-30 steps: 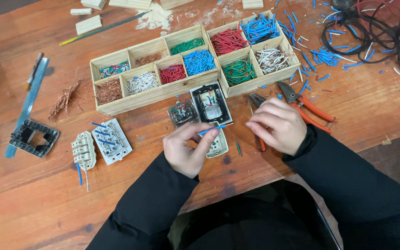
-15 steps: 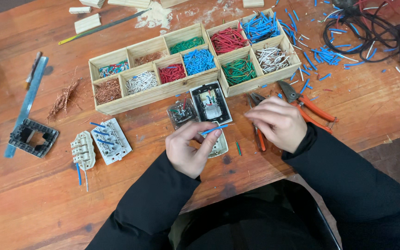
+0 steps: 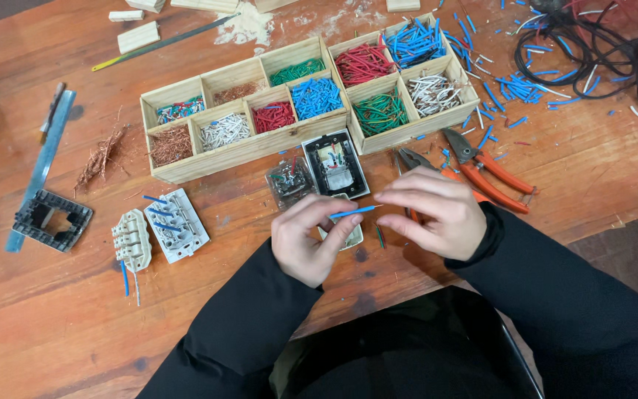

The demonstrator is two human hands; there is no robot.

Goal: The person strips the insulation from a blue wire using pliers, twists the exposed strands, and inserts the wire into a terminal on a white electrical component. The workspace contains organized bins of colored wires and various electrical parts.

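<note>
Both hands, left hand and right hand, pinch a short blue insulated wire above a cream switch module near the table's front edge; a slipped pinch could drop it among scattered offcuts.

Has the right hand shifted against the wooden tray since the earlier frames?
No clear shift: the right hand stays just below the wooden tray, beside the orange-handled pliers.

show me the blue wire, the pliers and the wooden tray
blue wire [image 3: 354,212], head view, middle of its blue sleeve
pliers [image 3: 490,171], head view, orange handle
wooden tray [image 3: 186,168], head view, front wall at left
</note>
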